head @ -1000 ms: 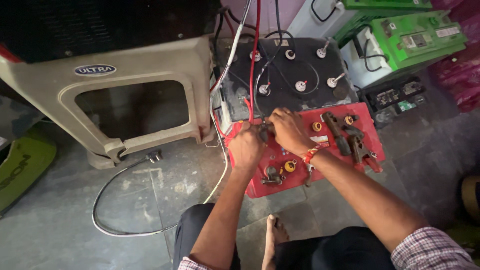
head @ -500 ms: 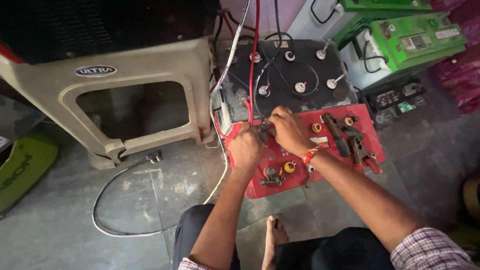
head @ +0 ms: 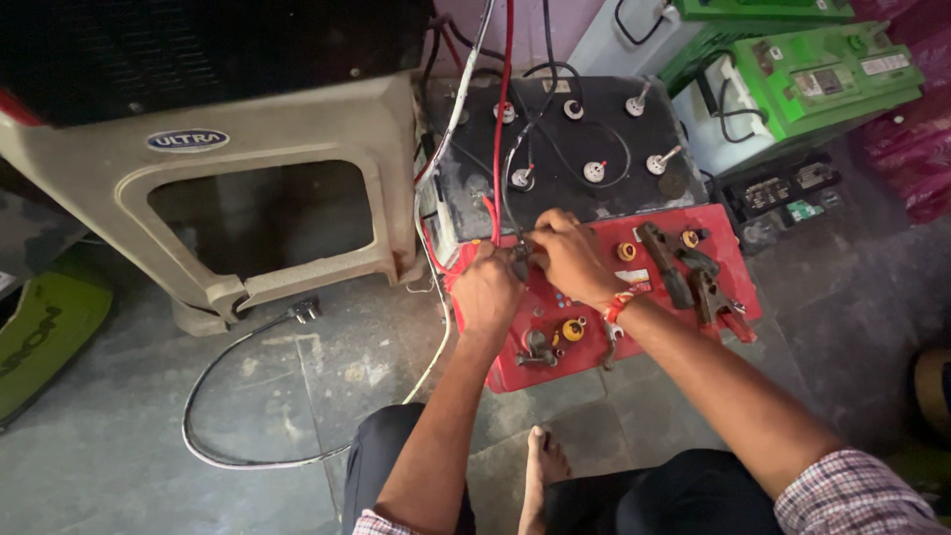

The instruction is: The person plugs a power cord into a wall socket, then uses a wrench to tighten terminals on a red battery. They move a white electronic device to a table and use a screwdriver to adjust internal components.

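Observation:
A red battery lies on the stone floor in front of me. My left hand and my right hand meet at its far left corner, fingers closed around a dark cable clamp on a terminal. A red cable and a black cable run up from there. What the fingers pinch is mostly hidden. Yellow vent caps and a loose grey clamp sit on the red top. A red thread band circles my right wrist.
A black battery with white caps stands right behind the red one. Green batteries lie at the back right. A beige plastic cooler stand is on the left, with a grey cord and plug on the floor. Rusty clamps rest on the red top.
Both hands stay at the same terminal; the fingers have shifted only slightly. Nothing else has moved.

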